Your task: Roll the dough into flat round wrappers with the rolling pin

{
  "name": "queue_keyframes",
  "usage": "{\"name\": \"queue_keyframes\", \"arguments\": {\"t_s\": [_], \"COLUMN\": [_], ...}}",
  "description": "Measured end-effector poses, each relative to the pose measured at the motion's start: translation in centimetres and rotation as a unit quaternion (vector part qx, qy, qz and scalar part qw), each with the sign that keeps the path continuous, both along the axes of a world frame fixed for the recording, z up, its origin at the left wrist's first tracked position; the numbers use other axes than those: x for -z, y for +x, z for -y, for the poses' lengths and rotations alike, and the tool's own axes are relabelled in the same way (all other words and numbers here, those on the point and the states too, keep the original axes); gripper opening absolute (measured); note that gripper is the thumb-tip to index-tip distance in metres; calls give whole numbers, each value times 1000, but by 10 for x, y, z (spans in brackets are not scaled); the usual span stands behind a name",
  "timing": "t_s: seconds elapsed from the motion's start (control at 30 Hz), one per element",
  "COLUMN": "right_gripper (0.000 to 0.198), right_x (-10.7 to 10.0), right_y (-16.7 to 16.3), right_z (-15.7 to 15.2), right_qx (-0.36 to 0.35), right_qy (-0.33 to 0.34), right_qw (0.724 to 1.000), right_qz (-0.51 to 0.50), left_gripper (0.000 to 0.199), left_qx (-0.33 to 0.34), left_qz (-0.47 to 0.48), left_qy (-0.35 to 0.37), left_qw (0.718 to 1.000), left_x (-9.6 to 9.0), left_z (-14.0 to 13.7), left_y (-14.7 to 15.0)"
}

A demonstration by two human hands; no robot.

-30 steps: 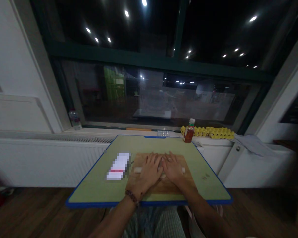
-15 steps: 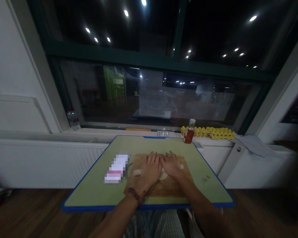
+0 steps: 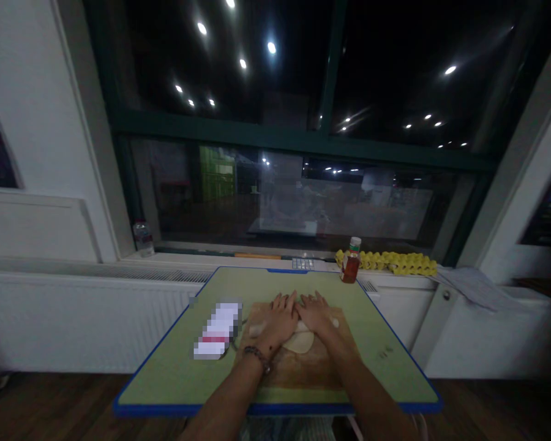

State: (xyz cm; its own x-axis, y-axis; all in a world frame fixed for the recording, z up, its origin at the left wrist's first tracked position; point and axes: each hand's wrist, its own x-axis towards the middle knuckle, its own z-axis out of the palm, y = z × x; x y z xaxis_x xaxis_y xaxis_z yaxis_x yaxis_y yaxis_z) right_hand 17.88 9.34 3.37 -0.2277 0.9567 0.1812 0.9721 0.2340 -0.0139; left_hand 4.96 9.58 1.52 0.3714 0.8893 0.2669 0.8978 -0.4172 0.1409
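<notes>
Both palms press down on a pale rolling pin [image 3: 256, 330], which lies crosswise on a wooden board [image 3: 310, 372]. My left hand [image 3: 281, 321] is flat over the pin's left part, with fingers stretched forward. Over the right part lies my right hand [image 3: 316, 314], its fingers also extended and apart; the two hands nearly meet in the middle. A flat, pale piece of dough [image 3: 299, 343] shows under and in front of the pin, between my wrists. The middle of the pin is mostly covered by my hands.
A blurred-out phone-like thing [image 3: 218, 331] lies left of the board on the green table [image 3: 165, 380]. At the back right edge stands a bottle of red-brown liquid [image 3: 349, 263]. Yellow egg trays [image 3: 395, 262] and a clear bottle [image 3: 143, 239] sit on the windowsill.
My hands have pushed the rolling pin forward, away from me, and more of the dough shows behind it. The camera has tipped upward a little.
</notes>
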Motion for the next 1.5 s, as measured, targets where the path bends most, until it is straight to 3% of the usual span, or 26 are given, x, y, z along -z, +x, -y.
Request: {"name": "queue_keyframes", "arguments": {"t_s": [0.2,0.37,0.47,0.63,0.8,1.03,1.17,1.27,1.33,1.43,1.5], "right_gripper": [36,28,37,42,34,21,23,22,19,19,21], "right_x": [-2,9,14,20,26,30,33,34,33,32,32], "right_y": [-3,3,6,10,18,21,18,16,15,15,16], "right_z": [-14,1,14,27,32,35,32,30,29,29,29], "right_qx": [-2,-21,-23,13,-64,-90,-91,-73,-36,45,90], "right_qy": [14,6,6,75,132,157,171,180,193,220,237], "right_qw": [1000,1000,1000,993,972,973,975,977,976,969,961], "right_qz": [-8,2,4,-88,-183,-143,-110,-90,-91,-105,-110], "left_gripper": [52,49,48,48,51,46,40,38,39,42,45], "left_qx": [-30,9,24,35,-40,-84,-40,33,46,37,67], "left_qz": [2,-2,-4,7,34,85,96,134,172,194,180], "left_qy": [-12,27,44,41,19,27,57,129,172,184,174], "left_qw": [999,1000,999,999,998,992,993,982,969,963,966], "left_x": [1,7,11,11,5,-5,-7,-5,-3,-2,-2], "left_z": [-7,9,13,9,-3,-20,-21,-17,-12,-3,3], "left_y": [3,3,2,1,-3,-11,-22,-35,-46,-63,-73]}}
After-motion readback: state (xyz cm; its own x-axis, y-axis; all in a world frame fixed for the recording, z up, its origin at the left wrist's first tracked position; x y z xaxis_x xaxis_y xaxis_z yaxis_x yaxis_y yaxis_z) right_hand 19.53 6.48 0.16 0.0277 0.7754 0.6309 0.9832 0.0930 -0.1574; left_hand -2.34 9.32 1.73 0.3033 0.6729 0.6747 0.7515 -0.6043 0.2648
